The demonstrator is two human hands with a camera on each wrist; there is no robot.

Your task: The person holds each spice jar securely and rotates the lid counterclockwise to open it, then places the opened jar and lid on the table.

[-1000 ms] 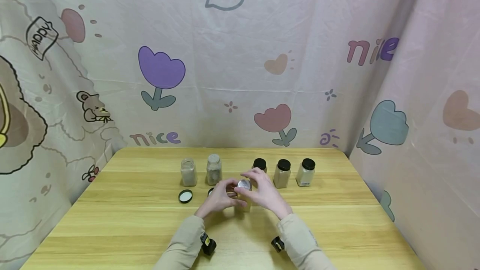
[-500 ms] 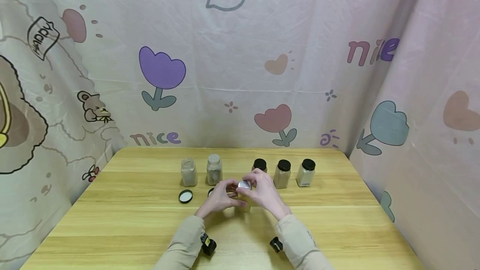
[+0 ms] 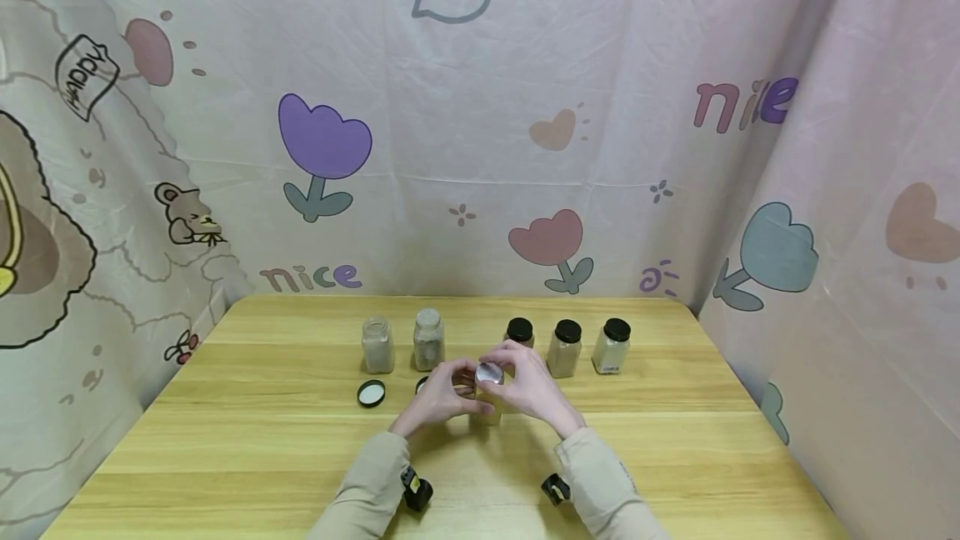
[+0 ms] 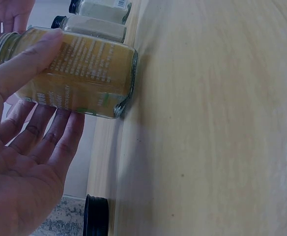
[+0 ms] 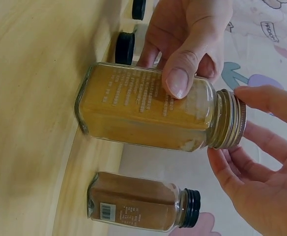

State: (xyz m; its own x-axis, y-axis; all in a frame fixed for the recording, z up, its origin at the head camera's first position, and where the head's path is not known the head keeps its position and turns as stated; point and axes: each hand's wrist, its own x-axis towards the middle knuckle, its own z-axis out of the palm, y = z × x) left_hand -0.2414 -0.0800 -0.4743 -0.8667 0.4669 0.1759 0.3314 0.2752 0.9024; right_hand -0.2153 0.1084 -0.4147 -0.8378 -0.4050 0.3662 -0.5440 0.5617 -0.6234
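Observation:
Near the middle of the table, a square glass jar [image 3: 491, 417] of yellow-brown powder stands upright between both hands. My left hand [image 3: 442, 397] grips its body, thumb [image 4: 43, 51] across the printed side and fingers behind. At the mouth, the fingertips of my right hand [image 3: 531, 383] pinch the edge of a round silver top [image 3: 489, 372]. The right wrist view shows the right fingers [image 5: 232, 182] spread round the threaded neck [image 5: 224, 120], thumb and index on opposite sides of the rim. A black lid [image 3: 422, 384] is partly hidden behind the left hand.
Two lidless jars, one pale [image 3: 377, 348] and one grey speckled [image 3: 429, 342], stand at the back left. A black lid [image 3: 371, 392] lies upturned before the pale one. Three black-capped jars [image 3: 565, 350] stand at the back right, before a printed curtain [image 3: 450, 232].
My right fingers shift slightly about the rim, and the silver top shows at a slightly different angle. The left hand and the jar stay in place.

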